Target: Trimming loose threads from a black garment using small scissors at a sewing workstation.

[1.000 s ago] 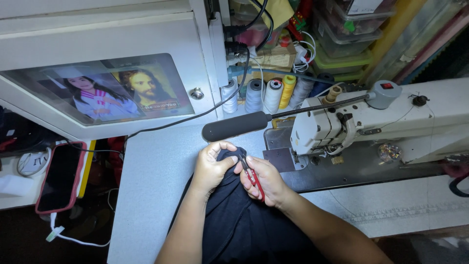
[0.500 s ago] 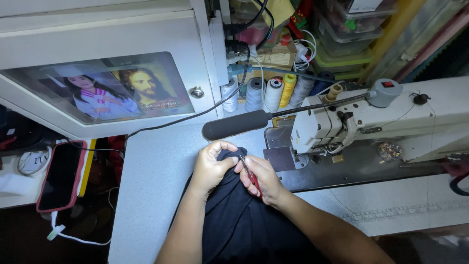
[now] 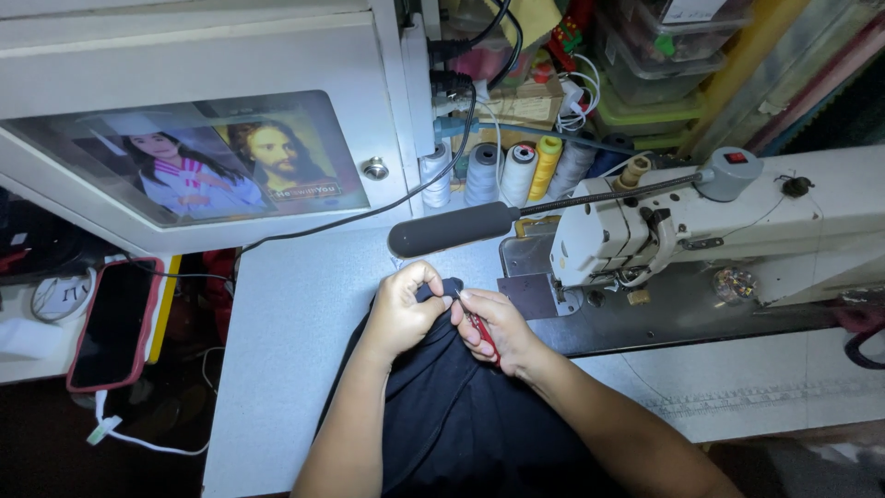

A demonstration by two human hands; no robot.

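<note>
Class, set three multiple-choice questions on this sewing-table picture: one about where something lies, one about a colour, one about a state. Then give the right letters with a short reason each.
1. Where does the phone lie?
A. on the sewing machine
B. left of the table, beside the cabinet
C. on the dark cloth

2. What colour is the handle of the small tool in the right hand?
A. red
B. green
C. white

3. What is the left hand doing?
A. resting flat on the table
B. pinching the dark cloth
C. holding a thread spool

Answers: 1 B, its red case sits at the far left, off the grey table. 2 A, red shows between the fingers. 3 B, its fingers are closed on a fold of cloth.
</note>
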